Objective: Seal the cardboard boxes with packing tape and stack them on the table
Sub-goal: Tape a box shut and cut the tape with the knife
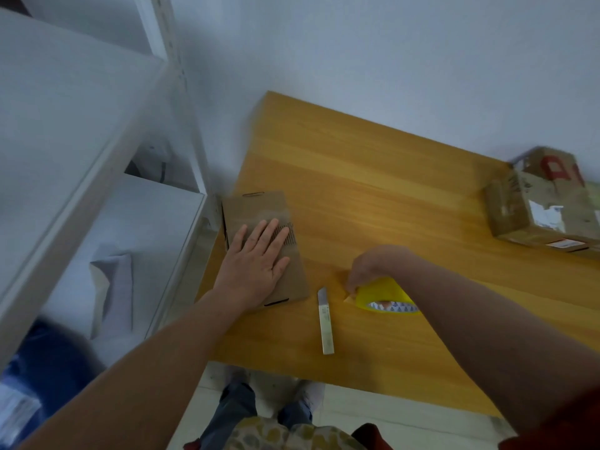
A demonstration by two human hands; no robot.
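A small flat cardboard box (256, 211) lies at the left edge of the wooden table (373, 177). My left hand (256, 258) rests flat on its top with straight fingers. To the right, a yellow roll of packing tape (386, 295) sits on the table. My right hand (367, 269) curls over the roll and pinches its loose end at the left side. A larger taped cardboard box (542, 199) with torn labels stands at the table's right edge.
A metal utility knife (325, 321) lies on the table between the flat box and the tape roll. A white shelf unit (81, 157) stands close on the left. My legs and feet (269, 404) show below the table's front edge.
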